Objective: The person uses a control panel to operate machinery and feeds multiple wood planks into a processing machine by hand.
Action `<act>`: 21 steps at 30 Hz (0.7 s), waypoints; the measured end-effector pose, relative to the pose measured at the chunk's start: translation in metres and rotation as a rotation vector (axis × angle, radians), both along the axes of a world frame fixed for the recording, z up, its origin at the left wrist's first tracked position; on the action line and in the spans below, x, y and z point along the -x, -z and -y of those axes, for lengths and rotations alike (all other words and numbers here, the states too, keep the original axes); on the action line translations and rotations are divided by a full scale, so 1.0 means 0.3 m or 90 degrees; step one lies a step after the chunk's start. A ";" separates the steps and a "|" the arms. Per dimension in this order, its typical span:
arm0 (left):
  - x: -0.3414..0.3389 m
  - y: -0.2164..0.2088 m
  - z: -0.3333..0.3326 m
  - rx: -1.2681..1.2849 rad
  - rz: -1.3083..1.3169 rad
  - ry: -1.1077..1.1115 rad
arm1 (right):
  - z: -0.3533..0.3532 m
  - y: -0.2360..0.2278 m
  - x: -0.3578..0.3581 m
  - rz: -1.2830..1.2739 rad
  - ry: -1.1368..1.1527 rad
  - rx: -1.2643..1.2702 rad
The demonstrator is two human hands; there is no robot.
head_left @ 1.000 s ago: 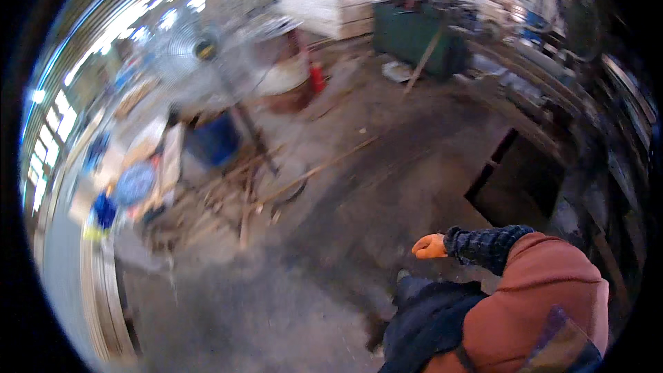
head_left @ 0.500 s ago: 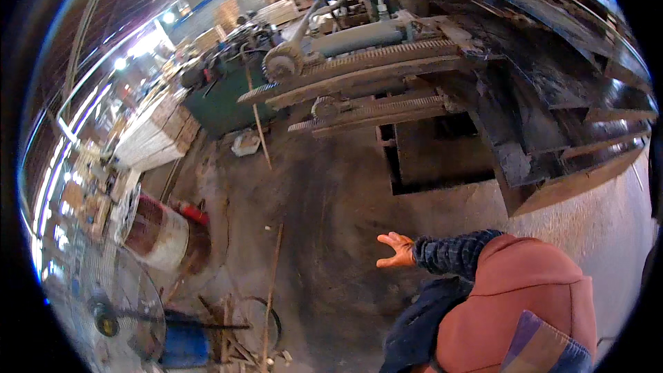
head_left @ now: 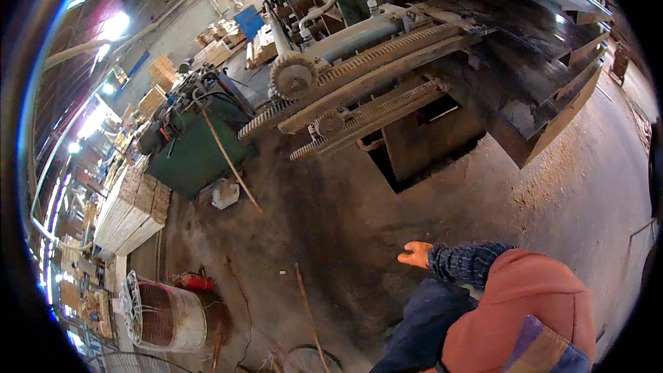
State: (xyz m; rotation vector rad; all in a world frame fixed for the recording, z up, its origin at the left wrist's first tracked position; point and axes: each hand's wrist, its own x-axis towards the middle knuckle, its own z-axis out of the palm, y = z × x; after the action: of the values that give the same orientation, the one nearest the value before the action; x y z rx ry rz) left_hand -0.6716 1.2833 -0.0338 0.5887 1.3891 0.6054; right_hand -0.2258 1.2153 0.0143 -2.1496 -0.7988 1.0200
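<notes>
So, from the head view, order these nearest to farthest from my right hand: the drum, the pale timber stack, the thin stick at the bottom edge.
From your right hand:
1. Thin stick, lower left of the hand.
2. Drum, farther left, past the stick.
3. Pale timber stack, up and left, beyond the drum.

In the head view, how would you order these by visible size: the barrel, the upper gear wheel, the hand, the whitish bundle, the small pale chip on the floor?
1. Barrel
2. Upper gear wheel
3. Hand and whitish bundle: too alike to rank
4. Small pale chip
</notes>
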 end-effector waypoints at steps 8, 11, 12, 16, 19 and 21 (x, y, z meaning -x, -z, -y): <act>0.363 0.140 -0.285 0.076 -0.054 0.013 | 0.139 0.053 0.063 0.037 0.070 0.171; 0.458 0.202 -0.550 -0.391 -0.157 0.408 | 0.207 0.152 -0.031 0.057 0.003 0.327; 0.472 0.201 -0.658 -0.553 -0.175 0.432 | 0.181 0.173 -0.069 0.040 -0.038 0.377; -0.179 0.147 -1.084 0.021 0.263 0.039 | 0.537 0.422 -0.216 0.501 -0.031 0.412; -0.188 0.090 -1.349 -0.118 0.166 0.072 | 0.153 0.341 -0.178 0.348 -0.195 0.435; -0.203 0.117 -1.537 -0.311 0.080 0.357 | -0.008 0.245 -0.191 0.423 -0.211 0.326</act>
State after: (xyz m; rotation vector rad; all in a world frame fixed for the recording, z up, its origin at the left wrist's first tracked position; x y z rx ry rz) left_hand -0.6107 1.7445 -0.0690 1.2570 0.8903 0.5090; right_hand -0.1686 1.2178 -0.0591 -2.9342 -1.3480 0.6988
